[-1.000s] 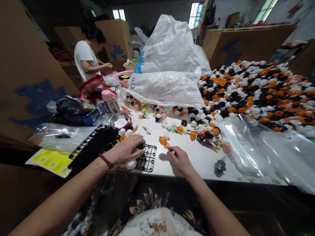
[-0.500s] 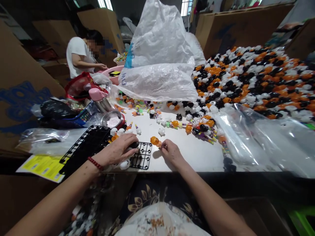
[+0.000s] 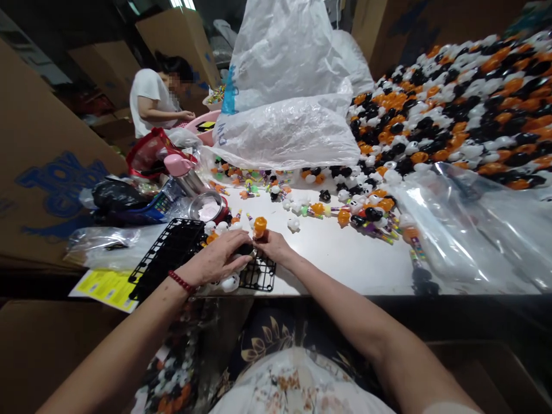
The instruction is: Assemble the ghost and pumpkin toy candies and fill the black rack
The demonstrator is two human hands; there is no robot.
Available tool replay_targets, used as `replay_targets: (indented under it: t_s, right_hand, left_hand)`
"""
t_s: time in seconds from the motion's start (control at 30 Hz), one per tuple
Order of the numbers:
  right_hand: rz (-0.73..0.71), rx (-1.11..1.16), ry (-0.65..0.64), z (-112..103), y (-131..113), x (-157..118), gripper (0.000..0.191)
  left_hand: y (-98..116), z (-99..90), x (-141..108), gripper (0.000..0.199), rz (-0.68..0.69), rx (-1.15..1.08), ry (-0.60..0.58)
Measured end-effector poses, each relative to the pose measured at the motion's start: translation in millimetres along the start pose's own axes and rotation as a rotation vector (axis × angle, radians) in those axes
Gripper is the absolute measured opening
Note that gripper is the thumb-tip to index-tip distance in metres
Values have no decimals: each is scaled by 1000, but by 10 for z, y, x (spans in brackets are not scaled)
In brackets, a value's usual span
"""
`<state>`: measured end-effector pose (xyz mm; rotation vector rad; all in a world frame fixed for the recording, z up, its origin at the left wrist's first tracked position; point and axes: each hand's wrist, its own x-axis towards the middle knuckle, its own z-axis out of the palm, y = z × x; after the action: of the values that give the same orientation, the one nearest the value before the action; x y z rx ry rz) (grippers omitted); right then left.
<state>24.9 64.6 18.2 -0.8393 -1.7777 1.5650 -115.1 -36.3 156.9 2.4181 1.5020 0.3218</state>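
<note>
My left hand [image 3: 222, 257], with a red bead bracelet at its wrist, curls its fingers and thumb around a black rounded plastic topper [image 3: 245, 249]. It rests over the left part of a black plastic grid rack [image 3: 264, 273], hiding some of it. My right hand [image 3: 275, 247] pinches an orange pumpkin-like topper piece [image 3: 260, 226] by its lower end. That piece stands upright above the rack's far edge, close to my left fingers. White toppers [image 3: 230, 282] lie under and beside my left hand.
Stacked black racks [image 3: 172, 250] lie to the left near a steel bowl [image 3: 208, 207] and a pink-lidded bottle [image 3: 185, 172]. Large white sacks [image 3: 288, 126] stand behind. A heap of toppers [image 3: 452, 109] and clear plastic bags [image 3: 466, 230] fill the right. A co-worker [image 3: 150, 103] is at far left.
My right hand has moved left to the rack with the orange piece, which has turned from lying sideways to upright. My left hand stays around the black topper. The view has shifted slightly.
</note>
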Motion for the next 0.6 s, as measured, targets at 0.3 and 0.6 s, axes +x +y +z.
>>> replay_targets:
  t_s: [0.3,0.6]
  right_hand:
    - [6,-271,-61,-28,-142,95,17]
    - [1,-176,-126,17,-80,117,22]
  left_hand:
    - [-65,3,-42,29,-12,-23,1]
    - [-81,14,-66,33,-18,-13,2]
